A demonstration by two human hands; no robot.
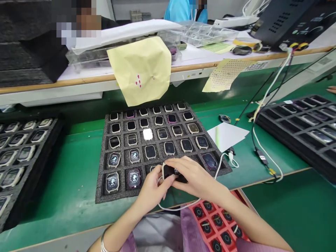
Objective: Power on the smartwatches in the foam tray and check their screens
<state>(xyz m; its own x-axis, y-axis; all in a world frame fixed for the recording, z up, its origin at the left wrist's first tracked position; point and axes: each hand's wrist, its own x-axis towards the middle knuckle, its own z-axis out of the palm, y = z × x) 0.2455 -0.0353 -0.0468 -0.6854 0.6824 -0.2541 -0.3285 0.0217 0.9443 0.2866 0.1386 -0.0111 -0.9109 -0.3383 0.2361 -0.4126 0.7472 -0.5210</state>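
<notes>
Over the near edge of a black foam tray point(98, 189), both my hands are closed around a watch case point(168, 170) with a dark screen and a pale frame. My left hand point(152, 187) grips it from the left, thumb across its lower edge. From the right, my right hand point(193, 175) curls its fingers over the top of the same watch case. A white cable point(181, 209) loops below my hands; where its end goes is hidden by my fingers. Rows of watch cases fill the tray, and several near ones, like this purple watch case point(134, 178), have lit screens.
More foam trays of watch cases stand left point(49, 140) and right point(283, 129). A red tray point(210, 224) with round black pieces lies near my lap. White paper point(228, 136) rests beside the main tray. Yellow sheet point(141, 70) hangs from the shelf. People sit beyond.
</notes>
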